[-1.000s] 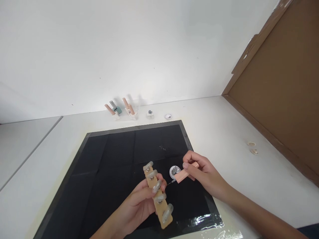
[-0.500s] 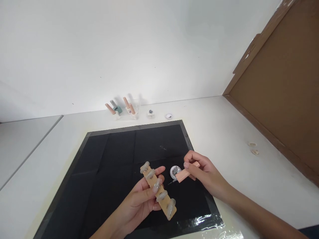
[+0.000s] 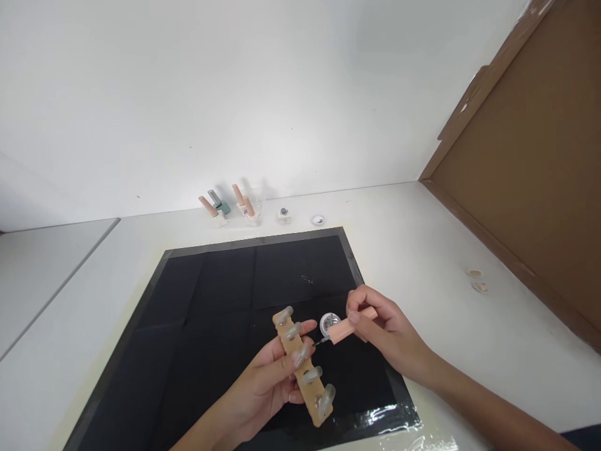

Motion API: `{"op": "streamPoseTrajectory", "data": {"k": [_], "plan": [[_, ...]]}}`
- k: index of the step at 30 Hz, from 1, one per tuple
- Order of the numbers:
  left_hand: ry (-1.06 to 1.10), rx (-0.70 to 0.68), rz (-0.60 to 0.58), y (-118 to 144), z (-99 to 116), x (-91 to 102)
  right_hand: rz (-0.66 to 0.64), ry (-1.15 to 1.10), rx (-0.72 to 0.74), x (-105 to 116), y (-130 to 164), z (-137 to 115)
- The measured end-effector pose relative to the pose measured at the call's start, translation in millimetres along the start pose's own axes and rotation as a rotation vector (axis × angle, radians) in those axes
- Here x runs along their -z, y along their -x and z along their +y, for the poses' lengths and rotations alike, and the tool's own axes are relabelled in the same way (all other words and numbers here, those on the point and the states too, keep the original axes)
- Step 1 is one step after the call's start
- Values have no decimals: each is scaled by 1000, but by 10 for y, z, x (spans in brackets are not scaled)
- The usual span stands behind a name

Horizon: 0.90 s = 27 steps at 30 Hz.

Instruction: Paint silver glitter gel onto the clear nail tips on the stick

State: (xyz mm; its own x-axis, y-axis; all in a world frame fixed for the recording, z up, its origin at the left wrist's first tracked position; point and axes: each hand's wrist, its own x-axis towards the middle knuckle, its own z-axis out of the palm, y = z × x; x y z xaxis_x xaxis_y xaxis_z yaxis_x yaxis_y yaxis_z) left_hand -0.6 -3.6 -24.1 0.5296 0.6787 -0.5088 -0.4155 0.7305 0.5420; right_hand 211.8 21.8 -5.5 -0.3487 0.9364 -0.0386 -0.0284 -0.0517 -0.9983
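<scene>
My left hand [image 3: 267, 383] grips a tan nail display stand [image 3: 306, 388] that carries several clear false nails [image 3: 312, 375] in a row, the thumb lying against the middle one. In my right hand [image 3: 382, 335] is a nail polish brush [image 3: 346, 328] with a pink cap handle, pinched between thumb and fingers. Its thin dark tip points left and reaches the end of the middle nail; whether it touches, I cannot tell. Just behind the brush, a small round pot [image 3: 329, 322] with silvery bits sits on the black mat [image 3: 211, 351], partly covered by the handle.
Along the wall stand several polish bottles [image 3: 248, 210], an uncapped bottle [image 3: 284, 215] and a small round lid [image 3: 318, 220]. Two small pale round items [image 3: 479, 287] lie on the white table at right, beside a brown cardboard panel [image 3: 530, 188]. Tiny clear bits [image 3: 307, 279] lie on the mat.
The nail stand has shifted slightly right and turned a little more upright. The brush tip and the middle nail are now closer together. My right hand has barely moved.
</scene>
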Motion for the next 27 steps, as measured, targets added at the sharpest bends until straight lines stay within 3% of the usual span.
{"op": "streamPoseTrajectory", "data": {"k": [4, 9, 27], "plan": [[-38, -3, -6, -4, -25, 0, -56, 109, 109, -2, 38, -8], [-87, -5, 7, -12, -4, -15, -147, 190, 100, -17, 61, -27], [-50, 7, 20, -8, 3, -12, -96, 326, 253, -7, 28, -12]]}}
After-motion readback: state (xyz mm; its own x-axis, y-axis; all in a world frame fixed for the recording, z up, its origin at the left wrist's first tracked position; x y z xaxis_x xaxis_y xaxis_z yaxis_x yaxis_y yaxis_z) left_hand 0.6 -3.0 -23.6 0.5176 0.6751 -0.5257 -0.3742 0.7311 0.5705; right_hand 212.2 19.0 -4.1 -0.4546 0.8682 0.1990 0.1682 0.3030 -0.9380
